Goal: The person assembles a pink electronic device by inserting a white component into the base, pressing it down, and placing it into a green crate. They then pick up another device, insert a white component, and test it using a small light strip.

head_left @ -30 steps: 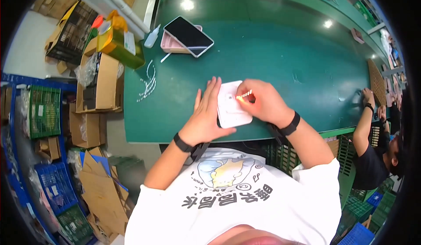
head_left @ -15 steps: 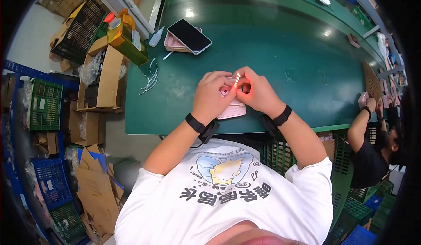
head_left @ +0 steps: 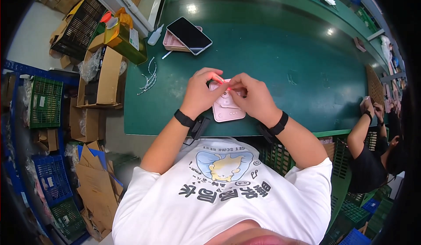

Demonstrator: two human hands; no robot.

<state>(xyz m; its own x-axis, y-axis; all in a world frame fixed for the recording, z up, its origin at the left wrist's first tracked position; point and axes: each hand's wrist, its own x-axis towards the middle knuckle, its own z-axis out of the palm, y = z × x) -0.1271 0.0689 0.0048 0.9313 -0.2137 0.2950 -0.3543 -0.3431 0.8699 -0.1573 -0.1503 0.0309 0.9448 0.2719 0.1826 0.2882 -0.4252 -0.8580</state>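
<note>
A pink plastic device point(head_left: 229, 113) with rounded corners rests on the green table near its front edge, a pale round part around its middle. Over its upper half, the fingers of my left hand point(head_left: 202, 91) and my right hand point(head_left: 254, 97) meet in a pinch. Between them a small light strip shines red on the fingertips; most of it is hidden by the fingers. Each thumb is pressed in close to its index finger, just above the pink surface.
A phone point(head_left: 189, 34) lies across a pink tray point(head_left: 172, 44) at the far left, beside a small white bottle point(head_left: 155, 35). Thin cords point(head_left: 150, 79) lie at the table's left. A yellow-green can point(head_left: 127, 43) stands by a carton point(head_left: 108, 80). Another person's hand point(head_left: 368, 107) works at right.
The row of bright lights that stood up between my hands is now mostly covered by my fingers. My left hand shifted slightly left, and more of the pink device shows.
</note>
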